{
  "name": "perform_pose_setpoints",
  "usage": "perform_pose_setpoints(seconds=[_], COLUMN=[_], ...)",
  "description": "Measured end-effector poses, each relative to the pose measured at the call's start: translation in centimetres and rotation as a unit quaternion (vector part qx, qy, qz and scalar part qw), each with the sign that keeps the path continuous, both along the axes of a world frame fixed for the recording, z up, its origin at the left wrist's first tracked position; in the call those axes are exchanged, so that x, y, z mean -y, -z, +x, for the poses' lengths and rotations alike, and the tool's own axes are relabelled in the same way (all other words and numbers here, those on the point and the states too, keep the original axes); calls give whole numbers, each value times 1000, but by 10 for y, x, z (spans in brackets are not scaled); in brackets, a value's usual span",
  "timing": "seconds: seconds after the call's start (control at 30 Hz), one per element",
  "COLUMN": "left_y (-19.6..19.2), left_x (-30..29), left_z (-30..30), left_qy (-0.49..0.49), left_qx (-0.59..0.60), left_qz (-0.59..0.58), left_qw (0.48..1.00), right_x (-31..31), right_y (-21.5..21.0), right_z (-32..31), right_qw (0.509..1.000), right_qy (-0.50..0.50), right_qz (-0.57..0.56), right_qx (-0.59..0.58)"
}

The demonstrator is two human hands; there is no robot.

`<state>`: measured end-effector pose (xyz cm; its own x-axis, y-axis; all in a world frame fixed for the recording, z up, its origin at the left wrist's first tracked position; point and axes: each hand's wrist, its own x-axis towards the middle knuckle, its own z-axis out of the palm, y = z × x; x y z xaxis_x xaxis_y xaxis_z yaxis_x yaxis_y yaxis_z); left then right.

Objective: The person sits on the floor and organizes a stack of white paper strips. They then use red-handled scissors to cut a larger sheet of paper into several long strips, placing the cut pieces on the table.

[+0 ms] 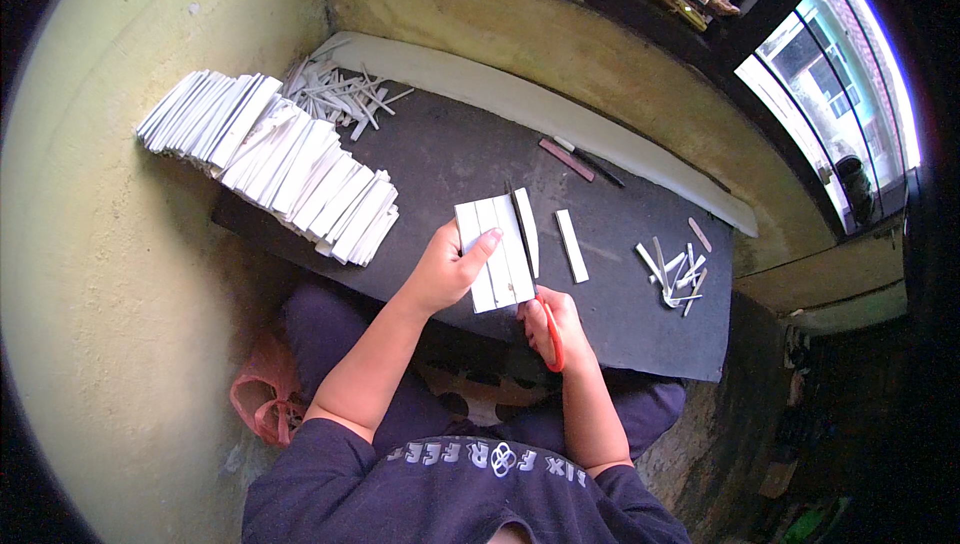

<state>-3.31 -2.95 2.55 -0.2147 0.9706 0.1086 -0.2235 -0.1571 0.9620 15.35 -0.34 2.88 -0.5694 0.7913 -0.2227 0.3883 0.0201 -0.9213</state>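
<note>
My left hand (448, 266) grips a white card (492, 281) marked with dark lengthwise lines, thumb on top. Red-handled scissors (554, 336) are in my right hand (550, 326), its fingers wrapped around the handles. The dark blades run along the card's right side, where a narrow white strip (527, 229) stands partly separated; whether it is fully cut off I cannot tell. One loose white strip (572, 246) lies on the black table just right of the blades.
A long row of stacked white pieces (290, 164) fills the table's left side. Thin scraps (335, 92) lie behind it, more scraps (680, 274) at right. A pen (598, 166) and a reddish-brown strip (566, 160) lie near the back of the black table (450, 134).
</note>
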Motion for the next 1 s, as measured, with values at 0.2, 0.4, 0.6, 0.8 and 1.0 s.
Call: perform_pose_setpoints(seconds=[0.2,0.4,0.6,0.8,1.0], left_y=[5,-15,3,-1,-13], left_x=[2,7,3,1,5], left_z=[-7,-20,-26,-35,-43], left_qy=[31,136,120,27,-73], left_qx=[2,101,132,105,119], left_qz=[-34,-167,-143,-143,-40], left_qw=[999,971,973,984,989], right_x=[-2,-7,-11,-11,-3], right_y=[-15,-17,-17,-18,-16], right_z=[-10,-17,-24,-19,0], right_qw=[996,994,992,992,997], right_qy=[28,24,10,8,-42], right_qz=[-69,-60,-40,-60,-52], right_qx=[50,83,122,114,39])
